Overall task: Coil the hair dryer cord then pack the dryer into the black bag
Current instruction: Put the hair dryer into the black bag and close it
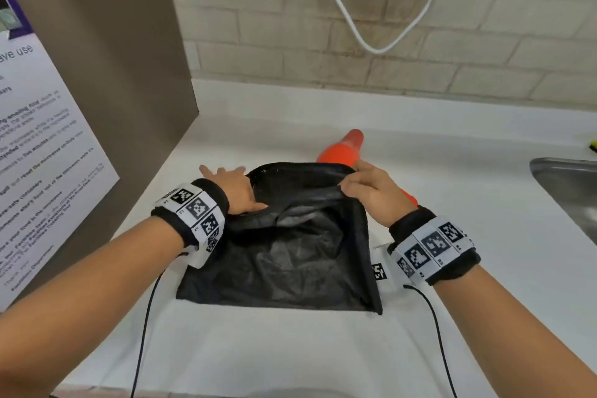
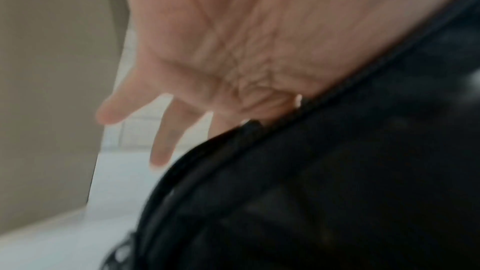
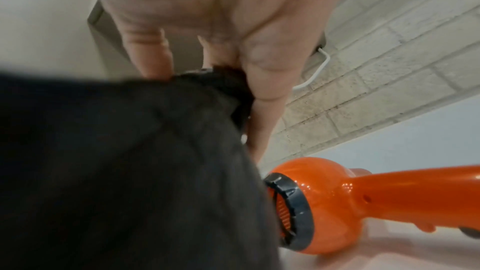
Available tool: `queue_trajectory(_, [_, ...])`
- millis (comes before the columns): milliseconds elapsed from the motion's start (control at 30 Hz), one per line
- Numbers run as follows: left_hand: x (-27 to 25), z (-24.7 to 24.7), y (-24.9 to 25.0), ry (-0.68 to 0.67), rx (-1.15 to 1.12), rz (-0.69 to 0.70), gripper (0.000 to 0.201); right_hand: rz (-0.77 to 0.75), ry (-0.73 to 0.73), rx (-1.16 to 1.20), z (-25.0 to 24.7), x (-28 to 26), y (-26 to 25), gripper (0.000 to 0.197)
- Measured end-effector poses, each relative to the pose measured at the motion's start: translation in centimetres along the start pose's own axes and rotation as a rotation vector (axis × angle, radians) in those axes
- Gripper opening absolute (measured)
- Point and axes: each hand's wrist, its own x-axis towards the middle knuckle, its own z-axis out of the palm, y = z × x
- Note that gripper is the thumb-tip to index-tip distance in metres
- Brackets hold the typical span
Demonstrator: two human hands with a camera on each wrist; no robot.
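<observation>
Right hand [image 1: 371,191] pinches the black bag [image 1: 290,252] open; left hand [image 1: 232,186], apparently open-fingered, spreads the rim; orange dryer [image 3: 350,198] goes in next.

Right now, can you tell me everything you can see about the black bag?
The black bag is a soft, flat pouch of thin, slightly shiny cloth, wrinkled inside. It lies on the white counter with its mouth held open, facing away from the person. The right hand pinches the upper rim and lifts it; the left hand has straight fingers at the rim's other end. The orange hair dryer lies just behind it, outside.
</observation>
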Motion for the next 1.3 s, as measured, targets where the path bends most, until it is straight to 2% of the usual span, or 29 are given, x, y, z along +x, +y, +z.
queue_trajectory(67, [0.3, 0.4, 0.1, -0.037, -0.168, 0.064, 0.045, 0.023, 0.093, 0.037, 0.0, 0.1, -0.1, 0.056])
queue_trajectory(100, [0.4, 0.6, 0.1, 0.03, -0.279, 0.1, 0.041, 0.034, 0.128, -0.013, 0.0, 0.1, -0.1, 0.058])
queue_trajectory(167, [0.2, 0.3, -0.1, 0.256, -0.467, 0.121, 0.026, 0.061, 0.139, -0.234, -0.3, 0.2, 0.0, 0.04])
queue_trajectory(233, [-0.1, -0.1, -0.2, 0.453, -0.542, 0.144, 0.021, 0.111, 0.041, -0.444, -0.6, 0.0, 0.1, 0.013])
queue_trajectory(300, [-0.8, -0.6, -0.1, 0.535, -0.588, 0.218, 0.014, 0.166, -0.094, -0.648, -0.6, -0.3, 0.5, 0.038])
queue_trajectory(367, [-1.6, -1.1, 0.1, 0.556, -0.621, 0.293, 0.031, 0.189, -0.143, -0.744, -0.7, -0.8, 0.4, 0.052])
queue_trajectory(433, [-2.0, -1.5, 0.1, 0.544, -0.592, 0.302, 0.041, 0.163, -0.137, -0.686, -0.9, -1.1, 0.6, 0.054])
queue_trajectory(533, [-1.9, -1.4, 0.4, 0.524, -0.52, 0.207, 0.034, 0.122, -0.132, -0.419, -1.0, -1.3, 0.6, 0.054])
queue_trajectory(600, [-1.8, -0.9, 0.6, 0.559, -0.514, 0.128, 0.033, 0.085, -0.087, -0.267, -0.8, -1.2, 0.3, 0.052])
queue_trajectory(700, [-1.9, -0.7, 0.9, 0.62, -0.41, 0.092, 0.05, 0.04, 0.068, -0.145, -0.2, -1.3, -0.3, 0.029])
queue_trajectory(767, [-2.2, -0.8, 1.4, 0.593, -0.3, 0.091, 0.074, 0.03, 0.2, -0.121, 0.0, -1.2, -0.5, 0.022])
queue_trajectory(833, [-2.7, -0.7, 2.0, 0.538, -0.169, 0.069, 0.102, 0.027, 0.268, -0.229, -0.1, -1.0, -0.7, 0.015])
queue_trajectory(867, [-3.1, -0.5, 2.2, 0.511, -0.108, 0.059, 0.111, 0.035, 0.249, -0.353, -0.2, -1.0, -0.8, 0.016])
queue_trajectory(933, [-3.6, 0.1, 2.4, 0.459, -0.026, 0.065, 0.116, 0.14, 0.122, -0.625, 0.0, -1.2, -0.7, 0.047])
queue_trajectory(1033, [-3.9, 0.3, 2.2, 0.376, -0.055, 0.118, 0.103, 0.251, 0.017, -0.756, 0.6, -1.6, -0.4, 0.067])
queue_trajectory(1133, [-3.8, 0.0, 1.5, 0.371, -0.384, 0.335, 0.043, 0.305, -0.064, -0.775, 0.9, -2.0, 0.4, 0.081])
queue_trajectory(1167, [-3.5, 0.0, 1.3, 0.392, -0.44, 0.354, 0.041, 0.3, -0.076, -0.766, 0.9, -2.1, 0.7, 0.08])
queue_trajectory(1233, [-3.3, 0.2, 1.0, 0.409, -0.41, 0.28, 0.043, 0.269, -0.088, -0.754, 0.8, -2.4, 0.9, 0.069])
queue_trajectory(1300, [-3.4, 0.3, 1.2, 0.451, -0.271, 0.166, 0.028, 0.236, -0.117, -0.757, 0.9, -2.7, 0.7, 0.06])
